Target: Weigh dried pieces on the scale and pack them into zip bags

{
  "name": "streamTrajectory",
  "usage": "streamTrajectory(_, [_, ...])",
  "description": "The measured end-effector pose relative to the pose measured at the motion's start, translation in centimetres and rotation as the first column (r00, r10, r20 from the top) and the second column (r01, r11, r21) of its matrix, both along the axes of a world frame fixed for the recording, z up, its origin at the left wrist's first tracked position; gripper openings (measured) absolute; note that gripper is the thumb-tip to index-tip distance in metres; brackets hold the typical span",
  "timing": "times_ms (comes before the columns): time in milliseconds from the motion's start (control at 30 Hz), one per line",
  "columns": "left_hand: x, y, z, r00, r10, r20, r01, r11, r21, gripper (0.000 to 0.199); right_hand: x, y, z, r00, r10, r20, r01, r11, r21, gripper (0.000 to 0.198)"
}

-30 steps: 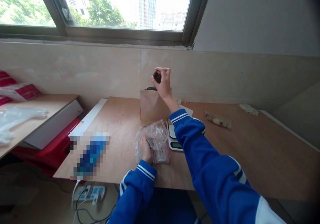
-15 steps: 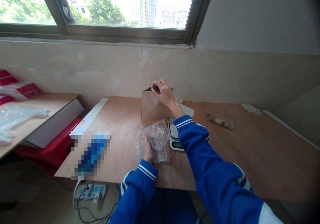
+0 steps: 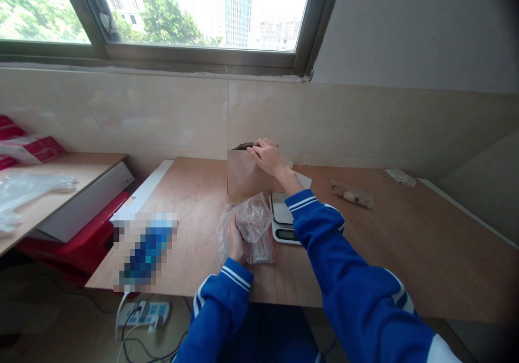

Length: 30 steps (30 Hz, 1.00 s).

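At the back of the table stands an upright brown paper bag (image 3: 249, 174), its mouth open at the top. My right hand (image 3: 265, 155) is at the bag's mouth with curled fingers dipping behind the front rim; whatever they hold is hidden. A crumpled clear zip bag (image 3: 255, 220) is in my left hand (image 3: 237, 239), which is closed around its lower left part. Under and beside it lie red-edged zip bags (image 3: 261, 248). A white digital scale (image 3: 284, 222) sits just to their right, partly covered by my right sleeve.
On the right lies a clear packet with pale and brown pieces (image 3: 352, 194). A white card (image 3: 303, 181) is behind the scale. At left are a blurred-out blue device (image 3: 148, 252) with a cable, a power strip (image 3: 146, 313) below, and a side table (image 3: 97, 163).
My right hand has lowered into the paper bag's mouth, and the dark piece in its fingers has gone from sight. My left hand stays on the clear zip bag.
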State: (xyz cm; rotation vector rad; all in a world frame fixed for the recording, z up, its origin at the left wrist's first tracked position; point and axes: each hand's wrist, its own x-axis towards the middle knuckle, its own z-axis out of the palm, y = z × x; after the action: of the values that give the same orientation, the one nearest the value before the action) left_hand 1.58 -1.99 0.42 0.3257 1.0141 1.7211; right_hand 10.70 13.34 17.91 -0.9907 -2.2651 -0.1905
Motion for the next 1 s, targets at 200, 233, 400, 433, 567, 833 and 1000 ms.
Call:
streamTrajectory(200, [-0.3,-0.5,1.3,0.989,-0.097,0.107,0.094,0.995,0.037,0.046,1.2,-6.1,-1.6,0.923,0.007,-0.384,-0.027,0.999,-0.045,0.025])
streamTrajectory(233, [-0.3,-0.6,1.4,0.991,-0.097,0.090,0.092,0.994,0.059,0.047,1.6,-7.5,-2.3,0.904,0.008,-0.428,-0.067,0.990,-0.125,0.025])
streamTrajectory(400, [-0.2,-0.8,1.5,0.988,-0.145,0.058,0.132,0.974,0.184,0.042,3.5,-12.6,-5.4,0.928,0.022,-0.372,-0.213,0.851,-0.481,0.027])
streamTrajectory(433, [-0.1,-0.9,1.5,0.986,-0.161,0.054,0.146,0.966,0.215,0.042,3.9,-13.1,-5.8,0.934,0.043,-0.354,-0.224,0.843,-0.489,0.028])
streamTrajectory(567, [0.1,-1.1,1.7,0.977,-0.212,0.027,0.199,0.949,0.245,0.061,4.6,-13.6,-6.0,0.947,0.096,-0.305,-0.230,0.868,-0.439,0.032])
streamTrajectory(833, [0.1,-1.3,2.7,0.959,-0.257,-0.117,0.281,0.909,0.308,0.071,4.7,-13.6,-6.7,0.976,0.175,-0.127,-0.216,0.782,-0.585,0.017])
streamTrajectory(1000, [0.0,-1.7,3.4,0.932,-0.220,-0.288,0.310,0.894,0.322,0.060,5.1,-13.6,-6.9,0.947,0.181,-0.265,-0.313,0.705,-0.637,0.030])
